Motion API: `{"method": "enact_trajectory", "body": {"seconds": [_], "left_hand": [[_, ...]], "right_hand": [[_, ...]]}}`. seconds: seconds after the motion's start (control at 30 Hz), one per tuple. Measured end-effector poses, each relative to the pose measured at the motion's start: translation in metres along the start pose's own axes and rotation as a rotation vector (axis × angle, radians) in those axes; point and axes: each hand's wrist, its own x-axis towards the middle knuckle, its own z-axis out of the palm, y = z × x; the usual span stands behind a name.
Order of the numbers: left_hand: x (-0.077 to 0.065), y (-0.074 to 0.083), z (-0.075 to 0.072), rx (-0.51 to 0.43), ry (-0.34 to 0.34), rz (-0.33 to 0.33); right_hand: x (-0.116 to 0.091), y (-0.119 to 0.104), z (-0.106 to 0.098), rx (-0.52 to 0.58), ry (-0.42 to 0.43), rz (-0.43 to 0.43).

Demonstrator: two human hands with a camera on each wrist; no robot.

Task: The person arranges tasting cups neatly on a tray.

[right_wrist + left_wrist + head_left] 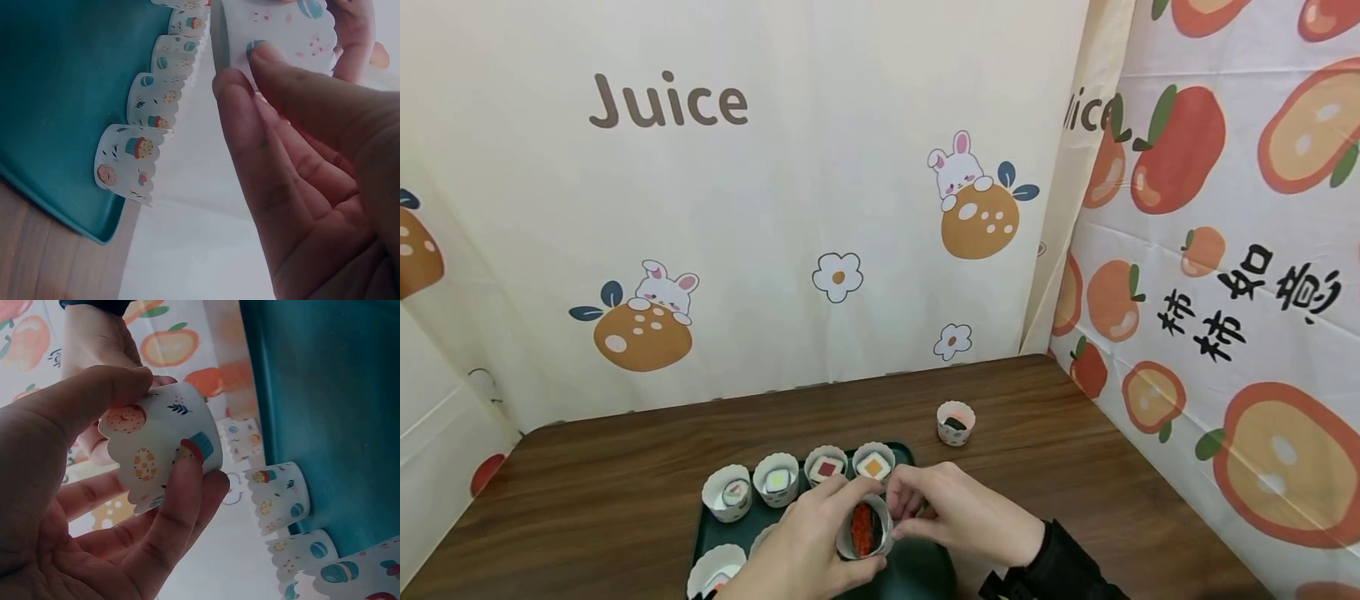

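Note:
A white paper baking cup [886, 533] with a scalloped rim and printed treats is held up over the dark green tray [917, 571]. Inside it lies a sushi piece [862, 529] with a red roe-like top and dark sides. My left hand [808, 542] grips this cup between thumb and fingers, as the left wrist view [159, 444] also shows. From the other side my right hand [962, 512] meets the cup, thumb tip on its wall and index fingertip at its base in the right wrist view. The right hand's other fingers are curled.
Along the tray's far edge stand several filled paper cups [727, 504], each with a sushi-like piece. Another cup [711, 567] is at the tray's near left. One more cup [955, 432] stands on the wooden table [1037, 442], beyond the tray. Printed curtains hang behind and right.

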Motion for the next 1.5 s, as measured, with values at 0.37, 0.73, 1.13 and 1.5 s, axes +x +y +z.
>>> {"method": "enact_trajectory", "body": {"seconds": [0.37, 0.73, 1.13, 1.5], "left_hand": [[0.003, -0.014, 0.000, 0.177, -0.033, 0.055], [0.014, -0.032, 0.004, 0.246, -0.066, 0.013], [0.014, -0.041, -0.002, 0.317, -0.128, -0.065], [0.013, -0.041, -0.004, 0.336, -0.137, -0.062]], "right_hand": [[-0.004, 0.007, 0.003, 0.090, -0.083, 0.056], [-0.012, 0.014, -0.010, 0.110, -0.072, 0.087], [-0.009, 0.020, -0.012, 0.118, -0.073, 0.116], [-0.009, 0.025, -0.013, 0.110, -0.071, 0.107]]}}
